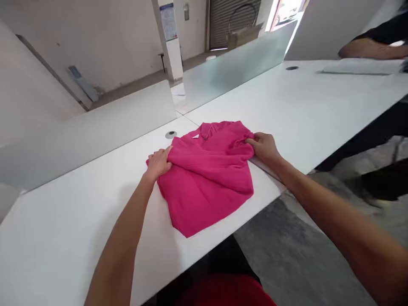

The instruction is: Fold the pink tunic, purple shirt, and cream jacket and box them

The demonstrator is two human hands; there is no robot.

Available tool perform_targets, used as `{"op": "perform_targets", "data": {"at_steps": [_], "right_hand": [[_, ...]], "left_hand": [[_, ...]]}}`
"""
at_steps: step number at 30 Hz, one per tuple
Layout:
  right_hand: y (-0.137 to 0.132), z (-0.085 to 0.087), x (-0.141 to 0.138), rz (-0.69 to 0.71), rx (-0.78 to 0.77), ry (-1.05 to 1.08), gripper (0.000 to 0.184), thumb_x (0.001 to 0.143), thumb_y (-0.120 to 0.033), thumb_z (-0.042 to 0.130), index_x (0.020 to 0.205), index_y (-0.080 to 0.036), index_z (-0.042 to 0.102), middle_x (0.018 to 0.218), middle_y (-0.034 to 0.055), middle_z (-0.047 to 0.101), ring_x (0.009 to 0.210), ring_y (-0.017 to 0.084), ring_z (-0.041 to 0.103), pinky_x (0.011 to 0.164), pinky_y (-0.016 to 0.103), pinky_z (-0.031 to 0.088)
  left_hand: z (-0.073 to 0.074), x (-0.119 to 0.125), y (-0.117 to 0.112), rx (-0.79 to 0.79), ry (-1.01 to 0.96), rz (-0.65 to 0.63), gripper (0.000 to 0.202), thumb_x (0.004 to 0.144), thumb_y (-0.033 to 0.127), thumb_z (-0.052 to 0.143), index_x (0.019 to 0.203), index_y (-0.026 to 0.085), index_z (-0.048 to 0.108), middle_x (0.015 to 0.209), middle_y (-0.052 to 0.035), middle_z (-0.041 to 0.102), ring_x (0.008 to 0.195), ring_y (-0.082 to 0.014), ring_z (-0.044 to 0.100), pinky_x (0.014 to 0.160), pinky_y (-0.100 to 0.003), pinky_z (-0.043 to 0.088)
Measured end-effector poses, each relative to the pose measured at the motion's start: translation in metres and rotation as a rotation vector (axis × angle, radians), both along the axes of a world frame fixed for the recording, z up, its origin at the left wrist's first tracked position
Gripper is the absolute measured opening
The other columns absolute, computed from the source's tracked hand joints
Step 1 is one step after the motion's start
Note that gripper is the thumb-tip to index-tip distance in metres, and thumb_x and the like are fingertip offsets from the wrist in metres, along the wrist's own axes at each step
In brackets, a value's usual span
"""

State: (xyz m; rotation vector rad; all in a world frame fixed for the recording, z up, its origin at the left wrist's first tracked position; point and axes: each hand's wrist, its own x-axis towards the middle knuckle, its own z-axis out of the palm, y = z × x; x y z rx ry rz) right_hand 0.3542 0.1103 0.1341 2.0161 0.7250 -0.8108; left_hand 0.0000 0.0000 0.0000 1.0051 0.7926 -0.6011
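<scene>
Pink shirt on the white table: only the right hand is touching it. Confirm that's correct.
No: the head view shows both hands on it, not only the right. The left hand also holds the pink shirt, on the side opposite the right hand. The rest stands: it lies on the white table.

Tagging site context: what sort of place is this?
Likely a plain workshop or work room, not a home: a long white tabletop with frosted glass divider panels, a bare grey concrete floor, and a ribbed metal roller shutter at the back.
</scene>
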Motion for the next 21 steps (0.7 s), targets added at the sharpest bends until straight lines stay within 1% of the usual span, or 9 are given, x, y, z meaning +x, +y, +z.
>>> {"op": "perform_targets", "data": {"at_steps": [3,5,7,10,13,15,17,19,21], "right_hand": [[-0.004,-0.006,-0.003,-0.028,0.0,-0.008,0.015,0.078,-0.024,0.062,0.065,-0.021,0.054,0.06,0.0003,0.053,0.063,0.016,0.047,0.06,0.032,0.033],[-0.004,-0.01,-0.003,-0.007,-0.024,-0.006,0.016,0.078,-0.024,0.062,0.065,-0.021,0.053,0.061,0.0013,0.054,0.063,0.017,0.048,0.061,0.032,0.034],[-0.004,-0.016,0.001,0.04,-0.07,-0.002,0.019,0.079,-0.024,0.062,0.063,-0.022,0.051,0.061,0.0027,0.054,0.065,0.019,0.049,0.063,0.033,0.036],[-0.004,-0.027,0.013,0.104,-0.125,-0.008,0.019,0.081,-0.026,0.062,0.065,-0.023,0.054,0.064,0.0056,0.058,0.07,0.023,0.055,0.069,0.035,0.041],[-0.005,-0.039,0.023,0.124,-0.12,-0.01,0.018,0.085,-0.035,0.065,0.073,-0.022,0.062,0.071,0.0085,0.064,0.079,0.027,0.061,0.075,0.036,0.045],[-0.006,-0.045,0.026,0.091,-0.096,0.001,0.027,0.091,-0.043,0.064,0.076,-0.021,0.065,0.07,0.0078,0.064,0.08,0.027,0.062,0.076,0.036,0.046],[-0.006,-0.047,0.025,0.046,-0.078,0.018,0.035,0.096,-0.048,0.059,0.075,-0.021,0.064,0.065,0.0058,0.063,0.075,0.024,0.061,0.075,0.034,0.046],[-0.006,-0.046,0.024,0.024,-0.062,0.025,0.038,0.099,-0.048,0.056,0.073,-0.02,0.062,0.066,0.0048,0.063,0.071,0.021,0.059,0.073,0.033,0.045],[-0.007,-0.043,0.022,0.031,-0.044,0.05,0.038,0.1,-0.046,0.055,0.073,-0.02,0.061,0.069,0.0047,0.063,0.071,0.02,0.057,0.071,0.033,0.043]], "left_hand": [[0.002,-0.004,0.003,0.097,-0.017,-0.06,0.059,0.092,0.017,0.044,0.148,0.024,0.061,0.128,-0.0147,0.068,0.123,-0.0338,0.062,0.108,-0.049,0.039],[0.005,-0.01,0.006,0.134,-0.023,-0.076,0.049,0.092,0.015,0.043,0.132,0.022,0.07,0.116,-0.0138,0.071,0.116,-0.032,0.065,0.106,-0.047,0.04],[0.01,-0.019,0.01,0.148,-0.002,-0.061,0.04,0.093,0.018,0.044,0.119,0.021,0.073,0.109,-0.0128,0.073,0.109,-0.0311,0.067,0.102,-0.046,0.042],[0.019,-0.035,0.02,0.189,0.111,0.046,0.028,0.092,0.024,0.048,0.104,0.021,0.073,0.102,-0.0106,0.074,0.103,-0.03,0.067,0.098,-0.044,0.045],[0.034,-0.048,0.036,0.283,0.27,0.241,0.016,0.086,0.024,0.055,0.089,0.022,0.07,0.092,-0.0079,0.072,0.094,-0.0276,0.065,0.089,-0.041,0.048],[0.052,-0.056,0.048,0.324,0.34,0.422,0.012,0.081,0.021,0.056,0.084,0.022,0.068,0.089,-0.0069,0.07,0.092,-0.0262,0.063,0.083,-0.038,0.049],[0.077,-0.06,0.06,0.26,0.31,0.621,0.014,0.079,0.019,0.056,0.085,0.021,0.068,0.095,-0.0067,0.07,0.095,-0.0245,0.064,0.082,-0.036,0.051],[0.108,-0.061,0.07,0.051,0.189,0.766,0.016,0.078,0.018,0.056,0.089,0.021,0.067,0.098,-0.0053,0.071,0.091,-0.0211,0.065,0.078,-0.032,0.051],[0.139,-0.055,0.078,-0.227,0.065,0.805,0.013,0.079,0.018,0.054,0.088,0.021,0.062,0.086,-0.001,0.068,0.074,-0.0164,0.061,0.066,-0.028,0.046]]}}
